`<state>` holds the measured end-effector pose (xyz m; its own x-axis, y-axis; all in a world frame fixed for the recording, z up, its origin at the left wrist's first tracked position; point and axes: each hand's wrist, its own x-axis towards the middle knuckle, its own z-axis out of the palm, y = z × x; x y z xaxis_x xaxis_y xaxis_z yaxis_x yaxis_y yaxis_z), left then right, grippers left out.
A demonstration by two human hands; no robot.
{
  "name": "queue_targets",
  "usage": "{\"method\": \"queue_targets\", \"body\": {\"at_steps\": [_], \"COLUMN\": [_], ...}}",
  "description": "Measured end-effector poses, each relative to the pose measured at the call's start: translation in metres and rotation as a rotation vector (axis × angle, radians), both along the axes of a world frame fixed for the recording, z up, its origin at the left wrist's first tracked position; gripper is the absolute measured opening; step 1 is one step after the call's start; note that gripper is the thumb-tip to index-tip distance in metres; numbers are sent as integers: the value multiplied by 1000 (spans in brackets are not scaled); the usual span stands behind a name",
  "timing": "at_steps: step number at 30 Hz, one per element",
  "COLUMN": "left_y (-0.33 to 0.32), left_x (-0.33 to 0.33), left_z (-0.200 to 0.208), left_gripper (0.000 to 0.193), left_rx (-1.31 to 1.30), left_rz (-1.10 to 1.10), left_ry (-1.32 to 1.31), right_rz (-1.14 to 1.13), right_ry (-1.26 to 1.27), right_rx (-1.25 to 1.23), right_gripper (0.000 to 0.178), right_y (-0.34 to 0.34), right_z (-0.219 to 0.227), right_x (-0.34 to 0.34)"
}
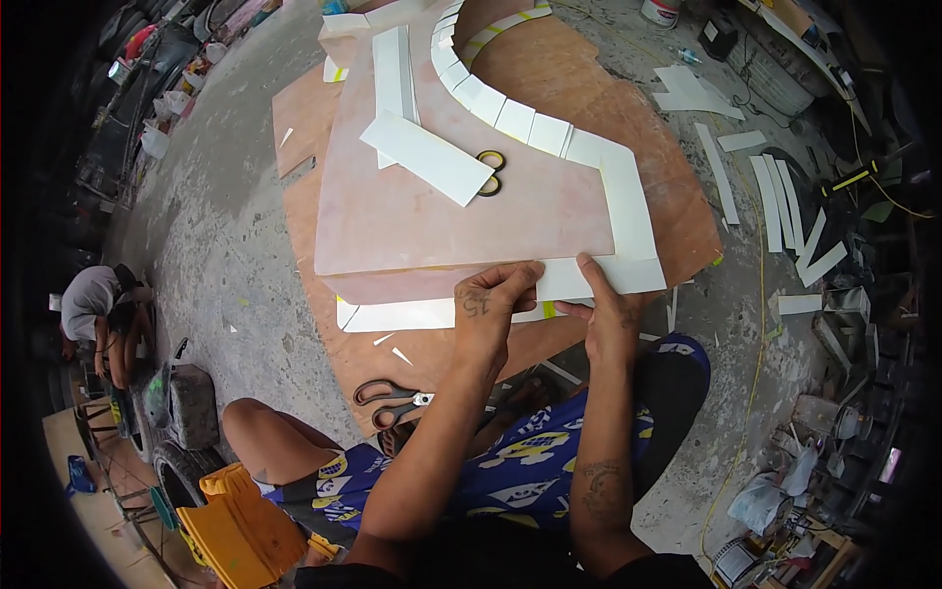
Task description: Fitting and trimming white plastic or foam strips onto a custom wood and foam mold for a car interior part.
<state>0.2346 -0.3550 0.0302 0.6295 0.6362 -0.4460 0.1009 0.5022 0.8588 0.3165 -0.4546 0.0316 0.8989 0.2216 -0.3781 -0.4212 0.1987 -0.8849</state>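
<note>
A pale pinkish molded piece (461, 211) sits in front of me on a brown sheet of board (677, 187). White strips line its curved cutout and right edge. Along its near edge runs a white strip (561, 279). My left hand (491, 306) pinches the strip's left part between thumb and curled fingers. Farther right, my right hand (610, 312) has its thumb on top of the strip and fingers beneath the edge. Loose white strips (429, 157) lie on the piece, partly covering scissors with black and yellow handles (492, 175).
Large shears (391, 402) lie on the board near my legs. More white strips (775, 204) are scattered on the concrete floor at right, crossed by a yellow cord (760, 344). A yellow plastic part (240, 530) stands at lower left. Another person (103, 314) crouches at far left.
</note>
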Motion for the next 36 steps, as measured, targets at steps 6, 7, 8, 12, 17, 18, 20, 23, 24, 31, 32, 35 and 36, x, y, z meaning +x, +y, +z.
{"method": "queue_targets", "body": {"at_steps": [6, 7, 8, 12, 17, 18, 20, 23, 24, 31, 32, 35, 36], "left_y": [-2, -2, -2, -3, -5, -6, -7, -8, -8, 24, 26, 29, 29], "left_x": [3, 4, 5, 7, 7, 7, 8, 6, 2, -35, -26, -7, -3], "left_z": [-5, -4, -4, -4, -10, -9, -7, -7, -4, -10, -4, -2, -4], "left_gripper": [17, 17, 16, 16, 15, 15, 14, 16, 16, 42, 46, 49, 47], "left_rx": [-137, -146, -154, -169, -170, -171, -173, -206, -207, 1438, 1510, 1553, 1574], "left_rz": [68, 77, 87, 98, 132, 132, 149, 150, 149, -117, -179, -288, -332], "left_ry": [-36, -43, -50, -54, -64, -66, -66, -124, -124, 96, 85, 42, 31], "right_rz": [-48, -57, -60, -45, -78, -93, -109, -32, -51, -19, -20, -20, -28], "right_ry": [17, 27, 26, 44, -10, -30, -51, -27, -16, 3, -3, -16, -26], "right_rx": [-22, -25, -25, -44, -43, -54, -65, -34, -46, -55, -54, -62, -79], "right_gripper": [50, 50, 50, 52, 56, 61, 67, 72, 61, 56, 56, 50, 48], "right_y": [4, 5, 5, 5, 8, 8, 8, 6, 7, 3, 3, 3, 3], "right_z": [-4, -6, -6, -7, -2, -3, -6, -6, -3, -1, 0, -5, -9], "right_x": [0, 1, 1, 3, 0, 0, 0, 1, 1, 3, 3, 5, 5]}}
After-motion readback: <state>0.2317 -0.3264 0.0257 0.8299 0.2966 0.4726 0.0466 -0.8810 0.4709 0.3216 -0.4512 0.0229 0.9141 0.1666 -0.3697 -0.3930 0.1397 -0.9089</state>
